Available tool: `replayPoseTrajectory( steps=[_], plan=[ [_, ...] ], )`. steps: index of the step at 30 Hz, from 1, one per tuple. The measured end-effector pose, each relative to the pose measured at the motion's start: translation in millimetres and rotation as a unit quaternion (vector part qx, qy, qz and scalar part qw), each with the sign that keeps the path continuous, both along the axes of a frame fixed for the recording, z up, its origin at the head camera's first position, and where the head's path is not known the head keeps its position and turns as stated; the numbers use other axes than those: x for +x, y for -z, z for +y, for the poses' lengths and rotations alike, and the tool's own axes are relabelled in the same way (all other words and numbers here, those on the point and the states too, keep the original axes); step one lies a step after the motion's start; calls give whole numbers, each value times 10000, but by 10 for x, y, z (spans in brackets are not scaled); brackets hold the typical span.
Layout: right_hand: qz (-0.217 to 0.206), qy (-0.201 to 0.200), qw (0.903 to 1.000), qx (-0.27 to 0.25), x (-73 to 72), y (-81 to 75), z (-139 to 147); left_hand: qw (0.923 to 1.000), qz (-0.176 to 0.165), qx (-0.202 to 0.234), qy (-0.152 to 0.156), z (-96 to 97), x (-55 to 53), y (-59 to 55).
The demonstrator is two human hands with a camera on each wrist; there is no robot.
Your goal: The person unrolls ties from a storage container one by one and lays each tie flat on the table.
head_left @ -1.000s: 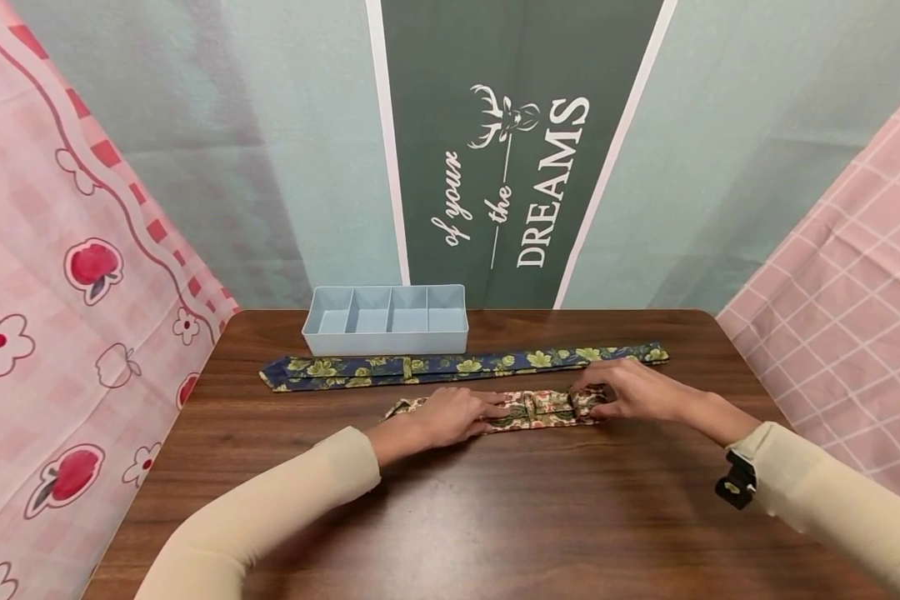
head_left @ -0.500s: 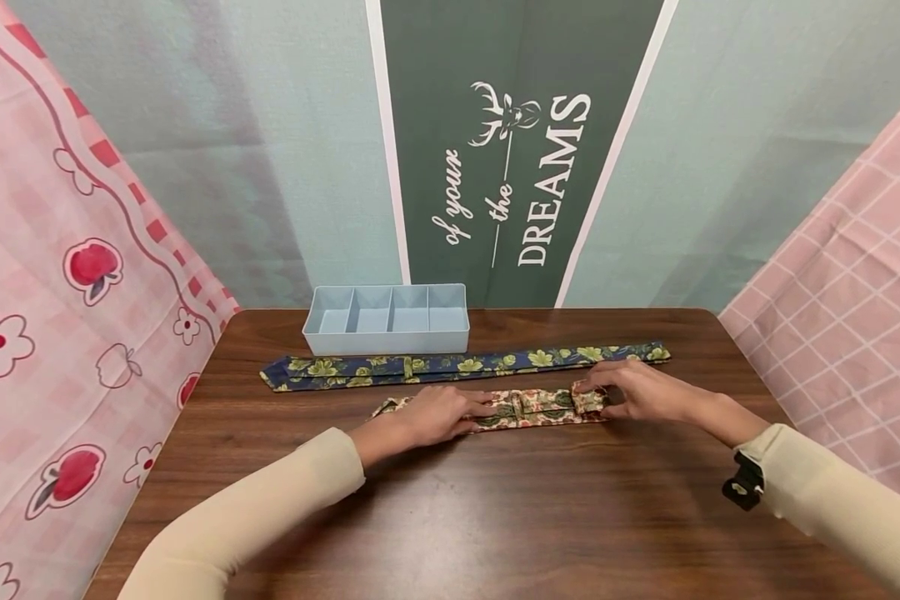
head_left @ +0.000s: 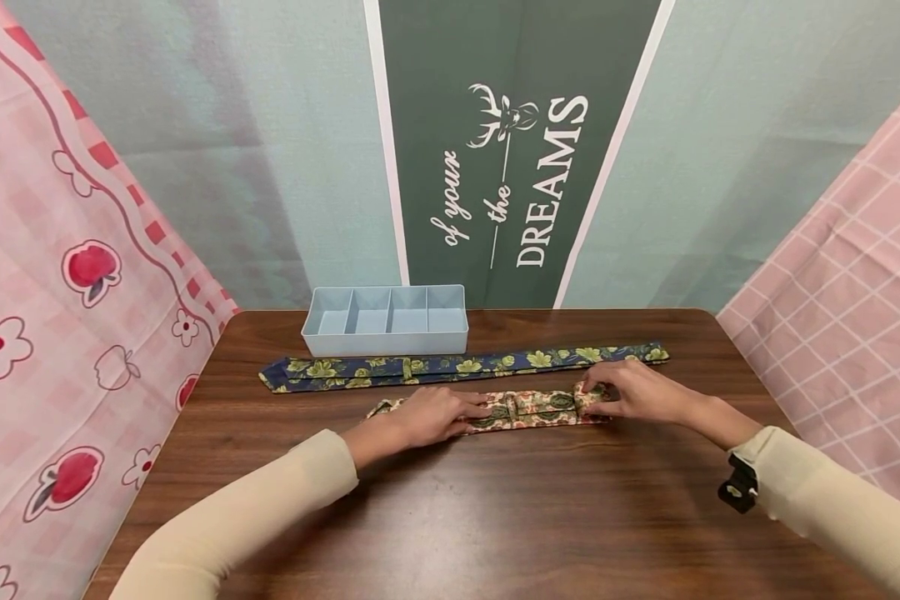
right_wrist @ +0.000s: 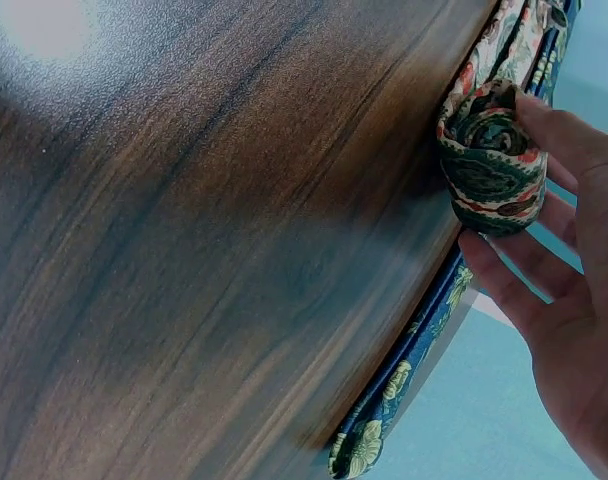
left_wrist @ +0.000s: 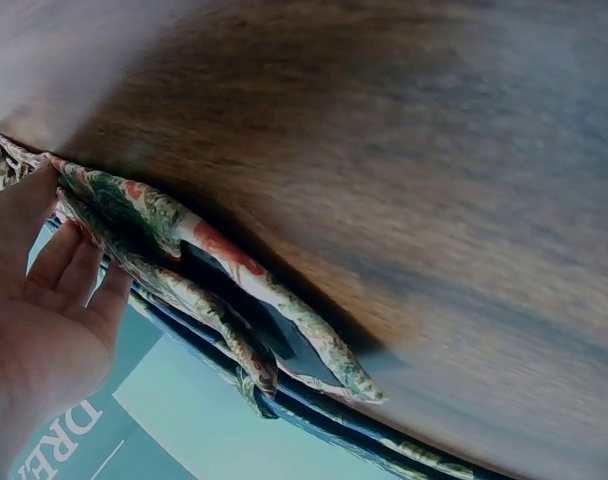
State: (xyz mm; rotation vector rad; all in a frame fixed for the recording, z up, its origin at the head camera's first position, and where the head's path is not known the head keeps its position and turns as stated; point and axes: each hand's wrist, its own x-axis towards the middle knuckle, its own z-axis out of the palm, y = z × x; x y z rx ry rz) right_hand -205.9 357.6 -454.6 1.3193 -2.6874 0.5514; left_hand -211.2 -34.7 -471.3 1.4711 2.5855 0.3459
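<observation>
A cream necktie (head_left: 540, 410) with a red and green floral print lies lengthwise across the table, its back side up. My left hand (head_left: 431, 415) holds it near the left, thumb at one edge and fingers at the other. Beyond that hand the wide end gapes open along its folds (left_wrist: 199, 235) in the left wrist view. At the opposite end the tie is wound into a small roll (right_wrist: 492, 165), which my right hand (head_left: 641, 393) grips between thumb and fingers. In the head view those fingers partly cover the roll.
Just behind, a navy necktie (head_left: 465, 365) with yellow-green flowers is stretched out nearly parallel. A pale blue box (head_left: 384, 343) with several compartments stands behind its left half. The brown wooden table (head_left: 480, 517) ends at a printed curtain (head_left: 345, 150) at the back.
My left hand has slid left along the cream tie, and the tie's keeper loop has shifted left too. The right hand has stayed at the rolled end, its fingers shifting slightly round it.
</observation>
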Motion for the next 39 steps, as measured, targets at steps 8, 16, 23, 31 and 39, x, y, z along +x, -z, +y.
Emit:
replayPoseTrajectory(
  steps=[8, 16, 23, 31, 39],
  plan=[
    [-85, 76, 9999, 122, 13, -11, 48, 10000, 1, 11, 57, -59, 11, -29],
    [75, -188, 9997, 146, 32, -17, 104, 10000, -1, 38, 8, -123, 16, -26],
    [-20, -84, 9998, 202, 36, 7, 150, 9999, 64, 82, 65, -139, -2, -12],
    [-51, 21, 10000, -30, 29, 39, 178, 10000, 73, -20, 17, -100, -18, -43],
    [-277, 173, 9995, 36, 42, 16, 162, 9987, 375, 176, -287, 103, -67, -108]
  ],
)
